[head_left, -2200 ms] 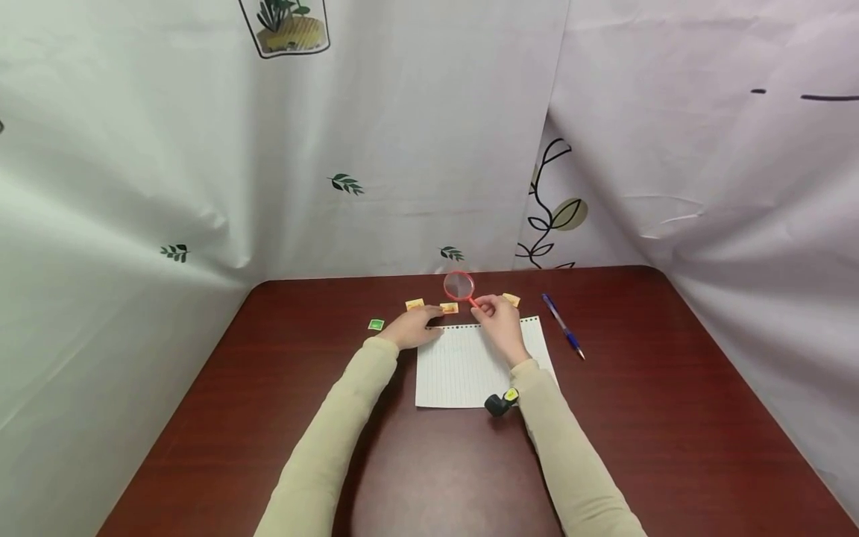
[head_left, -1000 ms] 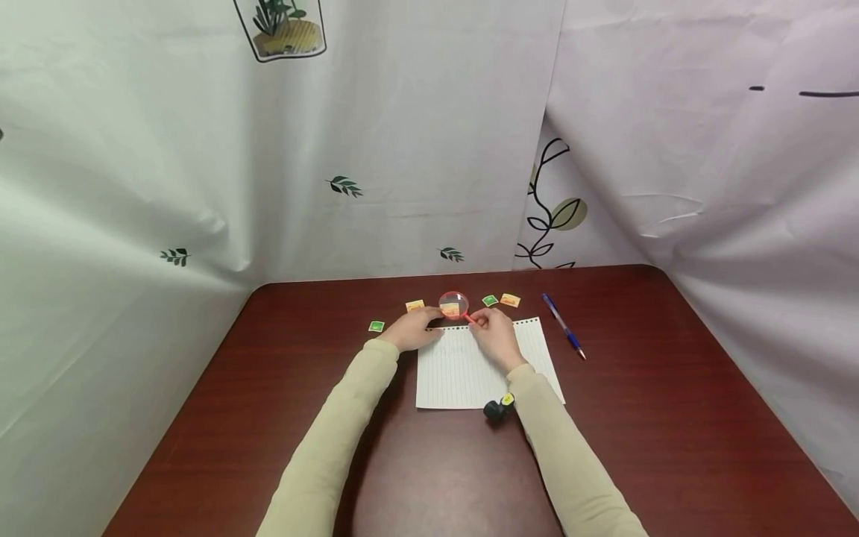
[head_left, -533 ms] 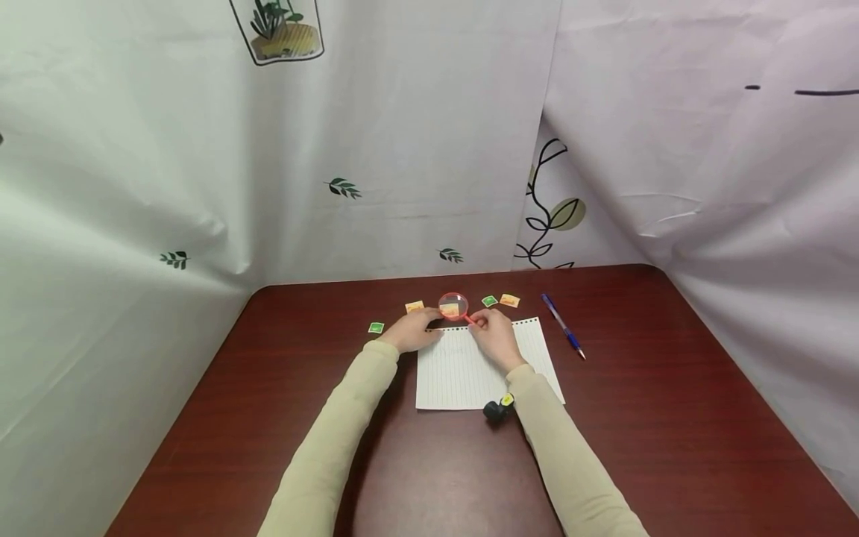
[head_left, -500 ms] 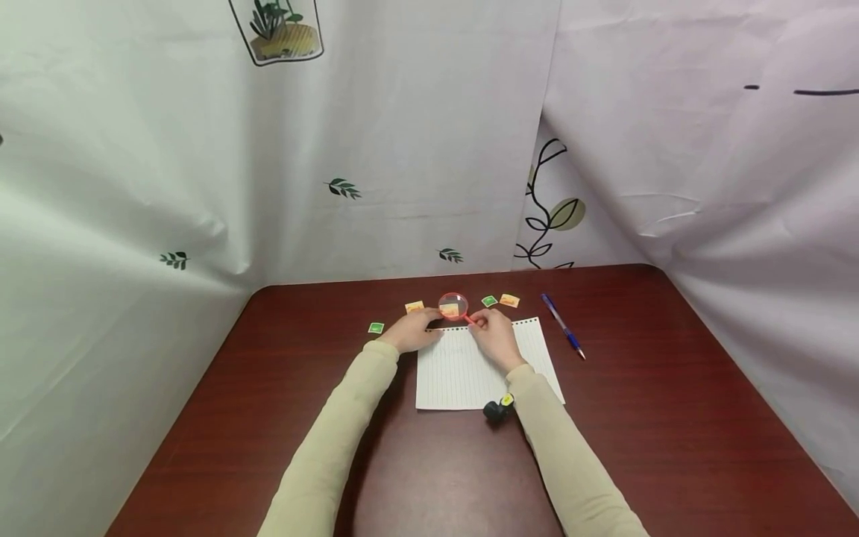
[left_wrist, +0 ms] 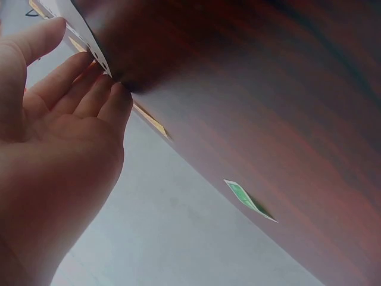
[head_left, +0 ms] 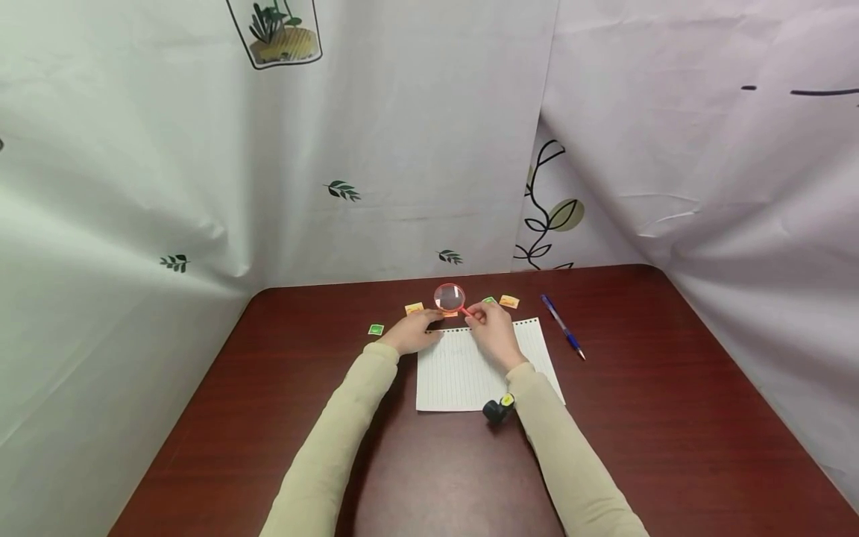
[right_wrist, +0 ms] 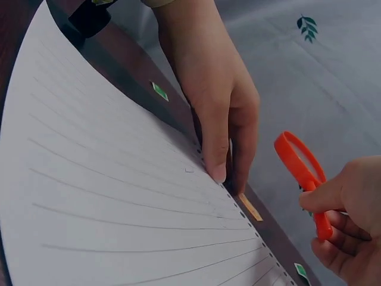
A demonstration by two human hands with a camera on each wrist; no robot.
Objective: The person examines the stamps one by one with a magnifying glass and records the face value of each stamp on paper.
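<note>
My right hand (head_left: 495,332) pinches the handle of a red magnifying glass (head_left: 450,297), its round lens raised beyond the paper's top edge. In the right wrist view, thumb and fingers close on the orange-red handle (right_wrist: 321,226). Partly behind the lens rim lies a small orange stamp-like piece (head_left: 450,315). My left hand (head_left: 411,333) rests at the top left corner of a lined sheet of paper (head_left: 456,377), its thumb on the holed edge and its relaxed fingers just beyond. Near those fingers is another orange piece (head_left: 414,307); a green one (head_left: 376,329) sits further left.
Right of the lens are a green piece (head_left: 490,300), partly covered by my right hand, and an orange piece (head_left: 509,301). A blue pen (head_left: 562,327) lies to the right on the dark red table (head_left: 637,418). White printed cloth (head_left: 416,134) hangs behind the table.
The magnifying glass first came down over the middle orange piece and stayed there. Now it is raised slightly, up and left, and the right hand has shifted with it. The left hand has kept still.
</note>
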